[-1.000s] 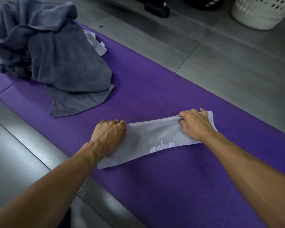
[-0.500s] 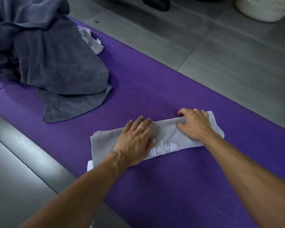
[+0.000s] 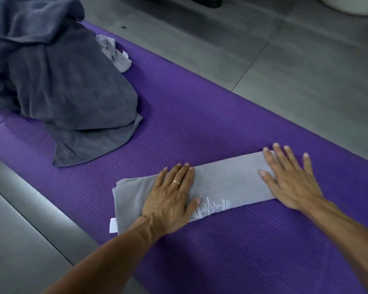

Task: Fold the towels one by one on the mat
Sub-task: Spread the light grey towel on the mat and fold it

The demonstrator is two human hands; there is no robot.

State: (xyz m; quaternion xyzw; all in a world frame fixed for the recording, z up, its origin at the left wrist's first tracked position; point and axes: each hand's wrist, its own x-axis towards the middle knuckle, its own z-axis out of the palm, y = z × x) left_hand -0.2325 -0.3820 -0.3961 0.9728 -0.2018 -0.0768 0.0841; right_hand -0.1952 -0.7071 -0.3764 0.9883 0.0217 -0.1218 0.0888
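A light grey towel (image 3: 225, 181) with a white zigzag print lies folded into a long strip on the purple mat (image 3: 200, 119). My left hand (image 3: 170, 198) presses flat on the strip's left half, fingers straight, a ring on one finger. My right hand (image 3: 289, 179) lies flat on the strip's right end, fingers spread. A white label sticks out at the towel's lower left corner. At the mat's far left sits a heap of dark grey towels (image 3: 57, 81), with a small light grey cloth (image 3: 115, 54) peeking out behind it.
Grey floor tiles (image 3: 285, 60) surround the mat. A white laundry basket (image 3: 353, 5) shows partly at the top right, and a dark object (image 3: 204, 0) stands at the top edge. Bare mat lies between the heap and the strip.
Both hands let go of the towel's far edge and flattened out. The left hand slid right along the strip, and the right hand spread over the right end.
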